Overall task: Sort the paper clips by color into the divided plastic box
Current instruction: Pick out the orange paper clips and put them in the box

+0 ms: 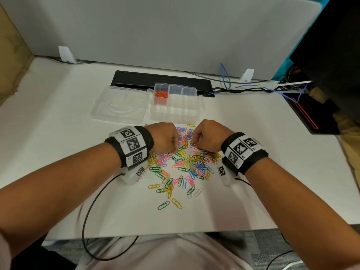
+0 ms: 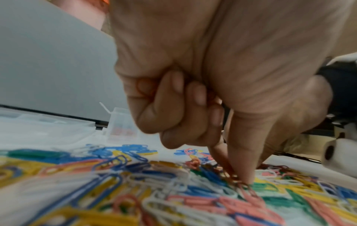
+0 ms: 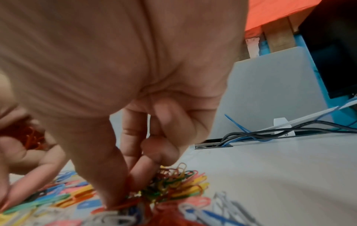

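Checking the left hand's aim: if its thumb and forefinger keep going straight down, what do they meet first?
The left hand points thumb and forefinger down into the clip pile. Its fingertips already seem to touch an orange clip; blur hides the exact contact.

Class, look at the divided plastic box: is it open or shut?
Open. The divided plastic box has its clear lid lying flat beside it, and orange clips show uncovered in one compartment.

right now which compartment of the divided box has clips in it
Only the far-left compartment of the divided plastic box, next to the open lid, holds clips: a pile of orange-red ones. The other compartments look empty.
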